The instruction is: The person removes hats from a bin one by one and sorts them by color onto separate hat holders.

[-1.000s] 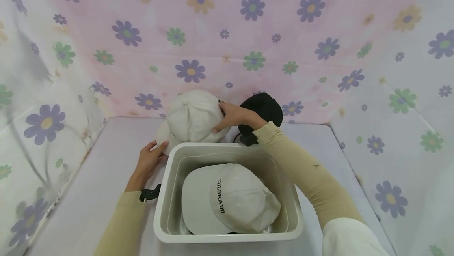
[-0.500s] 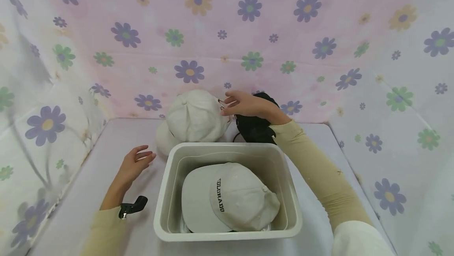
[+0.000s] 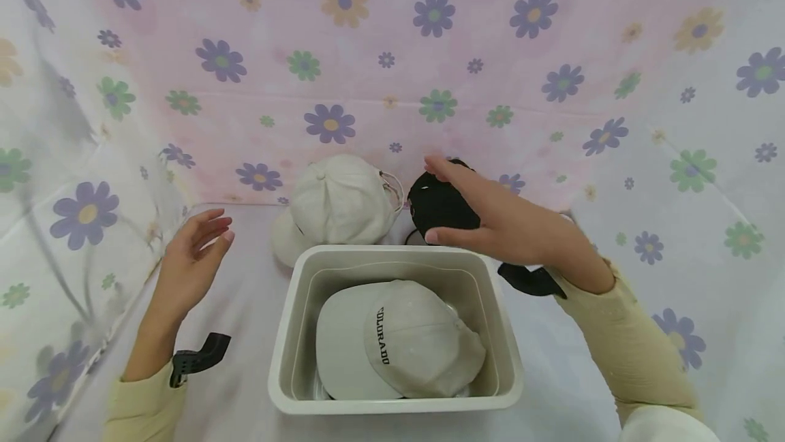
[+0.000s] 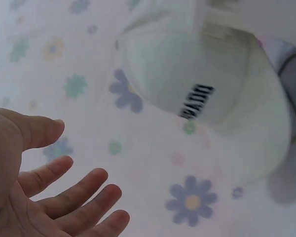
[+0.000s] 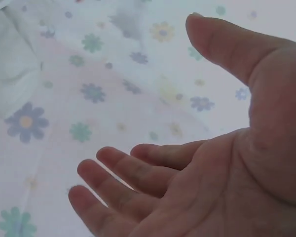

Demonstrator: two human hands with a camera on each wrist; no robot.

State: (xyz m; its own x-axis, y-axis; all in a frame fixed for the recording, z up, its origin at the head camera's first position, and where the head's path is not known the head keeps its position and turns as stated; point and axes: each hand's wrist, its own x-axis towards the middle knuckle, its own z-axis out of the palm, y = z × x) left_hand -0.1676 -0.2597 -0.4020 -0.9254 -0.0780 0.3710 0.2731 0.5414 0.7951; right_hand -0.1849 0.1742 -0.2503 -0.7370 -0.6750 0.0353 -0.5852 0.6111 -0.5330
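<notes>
A light grey cap lettered COLORADO lies in a white plastic bin, its brim to the left. Behind the bin sits a white cap, crown up, its brim at the left; dark lettering on this white cap shows in the left wrist view. To its right is a black cap, partly hidden by my right hand. That hand hovers with thumb and fingers spread, holding nothing. Over the table's left side, my left hand is raised, fingers relaxed and apart from the caps.
A pale cloth-covered table lies under everything. Flowered fabric walls stand at the back and both sides. The caps at the back sit close to the rear wall, right behind the bin's far rim.
Both hands have let go of the white cap. My left hand has moved left and up; my right hand has drawn back to the right, past the black cap. The caps stay put.
</notes>
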